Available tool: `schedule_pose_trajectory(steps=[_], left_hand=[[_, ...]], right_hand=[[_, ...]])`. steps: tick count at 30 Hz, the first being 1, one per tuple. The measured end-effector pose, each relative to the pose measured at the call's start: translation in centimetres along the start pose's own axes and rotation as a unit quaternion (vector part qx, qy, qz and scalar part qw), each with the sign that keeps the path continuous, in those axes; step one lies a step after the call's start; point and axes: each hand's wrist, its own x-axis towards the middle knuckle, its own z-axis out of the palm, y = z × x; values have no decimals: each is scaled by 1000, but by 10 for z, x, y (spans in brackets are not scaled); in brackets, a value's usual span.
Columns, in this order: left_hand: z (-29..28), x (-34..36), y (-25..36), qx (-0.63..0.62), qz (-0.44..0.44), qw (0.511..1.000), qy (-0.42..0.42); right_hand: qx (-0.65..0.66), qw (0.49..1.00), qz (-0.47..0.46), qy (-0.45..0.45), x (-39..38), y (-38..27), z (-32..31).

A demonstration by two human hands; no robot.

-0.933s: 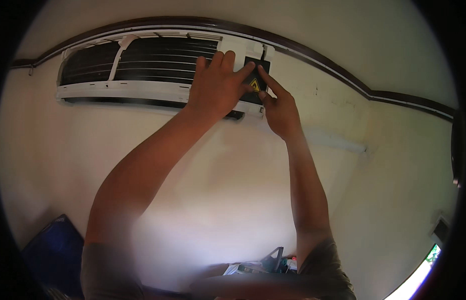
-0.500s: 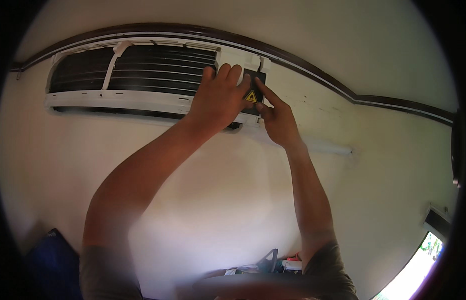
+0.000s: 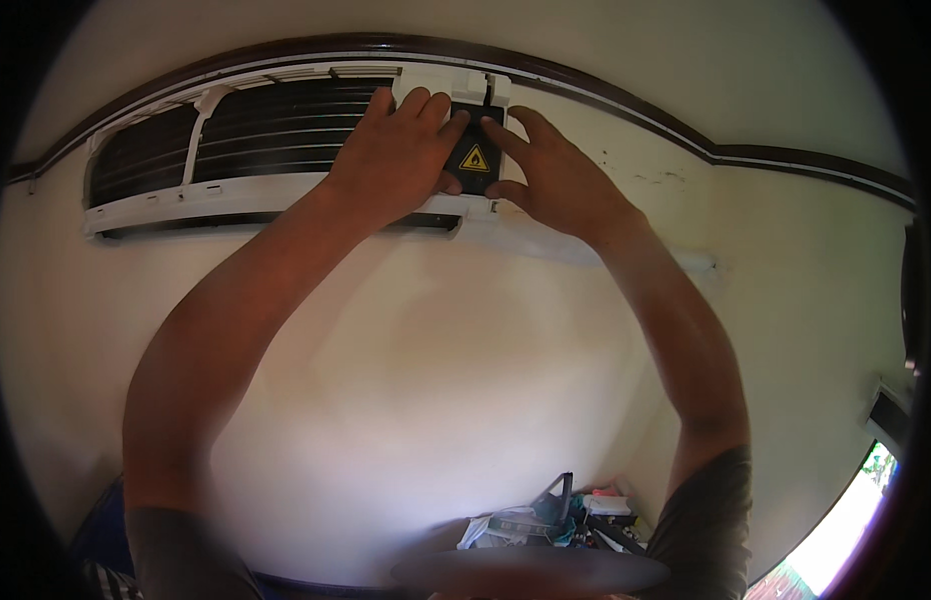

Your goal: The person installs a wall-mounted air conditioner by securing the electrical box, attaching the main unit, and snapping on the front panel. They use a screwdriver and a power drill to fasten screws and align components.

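An air conditioner's indoor unit, its front off, hangs high on the wall with dark fins bare. At its right end sits a black cover with a yellow warning triangle. My left hand holds the cover's left side, index finger near the top and thumb near the bottom; its other fingers curl up over the unit's edge by the fins. From the right, my right hand has one fingertip on the cover's upper part and the thumb at its lower right corner. Another finger reaches to the white frame beside the cover.
A dark trim rail runs along the wall just above the unit. A white wrapped pipe goes right from under it. Below lies a pile of assorted things. A bright opening shows at lower right.
The unit now appears higher and further left in view. My right hand has spread and turned, its forearm swinging outward. My left hand stays on the cover's left side.
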Motion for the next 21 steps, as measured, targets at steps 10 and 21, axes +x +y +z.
schedule_pose_trajectory(steps=[10, 21], left_hand=[[10, 7, -7, 2, 0, 1000, -17], [-4, 9, 0, -108, -96, 987, -64]], right_hand=[[-145, 970, -193, -19, 16, 17, -3], [129, 989, -68, 36, -122, 17, -34]])
